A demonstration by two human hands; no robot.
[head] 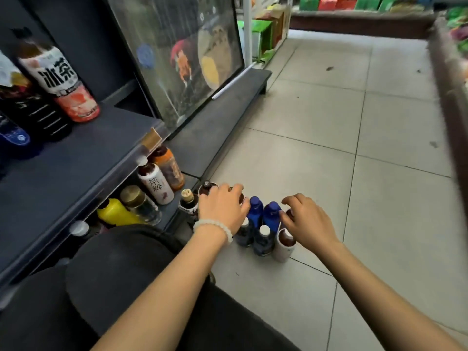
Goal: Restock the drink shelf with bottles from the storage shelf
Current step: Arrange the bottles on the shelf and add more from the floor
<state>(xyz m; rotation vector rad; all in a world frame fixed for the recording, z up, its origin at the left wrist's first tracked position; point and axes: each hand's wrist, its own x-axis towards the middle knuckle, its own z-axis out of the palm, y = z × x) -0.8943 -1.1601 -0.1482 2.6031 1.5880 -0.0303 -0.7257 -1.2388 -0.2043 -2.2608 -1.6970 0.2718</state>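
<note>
Several bottles stand in a cluster on the tiled floor: two blue-capped bottles, two white-capped dark ones and a white bottle of brown drink. My left hand, with a bead bracelet, lies over the bottles at the cluster's left, fingers spread on a brown bottle top. My right hand hovers at the cluster's right, fingers curled and apart, touching a blue bottle's side. The dark drink shelf at left holds an iced-tea bottle and dark bottles.
The lower shelf holds a yellow bottle, a gold-capped clear bottle, a white tea bottle and an orange one. A glass panel leans behind. My dark-clothed knee is beside the shelf. Goods shelves line the far aisle.
</note>
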